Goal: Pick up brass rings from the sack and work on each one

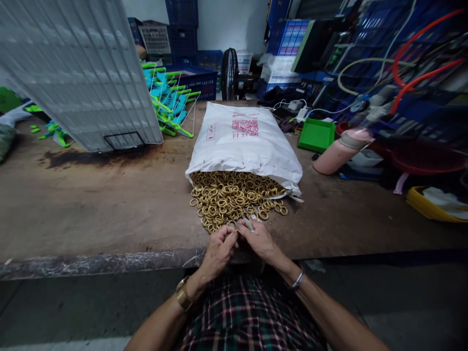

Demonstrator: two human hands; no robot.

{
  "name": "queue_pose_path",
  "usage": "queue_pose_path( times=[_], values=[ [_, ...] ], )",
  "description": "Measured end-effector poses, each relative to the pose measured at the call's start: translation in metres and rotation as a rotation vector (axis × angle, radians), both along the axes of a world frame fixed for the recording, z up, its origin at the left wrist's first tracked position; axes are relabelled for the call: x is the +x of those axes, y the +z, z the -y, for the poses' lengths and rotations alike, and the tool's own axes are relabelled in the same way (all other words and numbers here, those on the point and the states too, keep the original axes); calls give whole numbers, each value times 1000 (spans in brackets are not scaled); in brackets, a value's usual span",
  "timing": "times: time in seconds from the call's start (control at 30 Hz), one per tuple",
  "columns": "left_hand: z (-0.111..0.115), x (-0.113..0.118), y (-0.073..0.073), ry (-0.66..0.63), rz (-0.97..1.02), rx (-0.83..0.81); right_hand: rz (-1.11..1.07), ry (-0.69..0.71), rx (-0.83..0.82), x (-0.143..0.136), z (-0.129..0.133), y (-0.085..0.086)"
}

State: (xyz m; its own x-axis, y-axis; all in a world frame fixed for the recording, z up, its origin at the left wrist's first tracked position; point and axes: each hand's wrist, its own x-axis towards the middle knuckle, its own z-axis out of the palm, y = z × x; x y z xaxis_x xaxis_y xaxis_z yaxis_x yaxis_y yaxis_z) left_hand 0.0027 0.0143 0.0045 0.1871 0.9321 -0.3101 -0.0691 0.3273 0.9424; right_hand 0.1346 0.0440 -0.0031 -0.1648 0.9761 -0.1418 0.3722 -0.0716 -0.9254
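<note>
Plaid lap (248, 312) nearest, just under the near edge of the workbench (91, 204). Left hand (218, 249) and right hand (260, 240) pressed together at that near edge, fingertips meeting over the front of the ring pile. Left hand curled narrow, pinching something small, likely a ring; exact item hidden by the fingers. Right hand closed on a small grey-silver piece (248, 223) poking out past the fingertips; kind of part too small to tell. Held close together and low, probably so both pinches can work on one small item right above the supply. Gold watch (183, 294) on left wrist, bangle (298, 280) on right.

Brass rings (236, 197) spilled in a heap just beyond the fingers, middle of the bench, fanning from the open mouth of a white sack (244, 141) laid flat, mouth toward the near edge, so rings slide within reach.

Farther out: green tray (316, 134) toward the right edge, pink bottle (341, 151) on its side beside it, grey ribbed panel (84, 73) leaning over the far left corner, green-and-blue plastic parts (170, 100) behind it.
</note>
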Motion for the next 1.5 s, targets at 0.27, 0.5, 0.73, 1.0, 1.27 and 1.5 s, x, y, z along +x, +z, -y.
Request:
queue_pose_path(
  times=[0.27, 0.5, 0.73, 1.0, 1.27, 1.5],
  values=[
    [4, -1, -2, -11, 71, -33, 31, 51, 44, -1, -1, 3],
    [2, -2, -6, -9, 100, 17, 328, 121, 215, 9, 5, -5],
    [-1, 0, -5, 28, 61, 91, 600, 263, 334, 10, 12, -5],
    [2, -1, -6, 17, 12, 152, 653, 278, 335, 10, 13, -1],
    [6, -5, -8, -13, -39, 214, 759, 315, 253, 11, 13, -3],
    [15, 1, 9, -151, 193, 0, 844, -44, 232, 39, -5, -8]
  ],
)
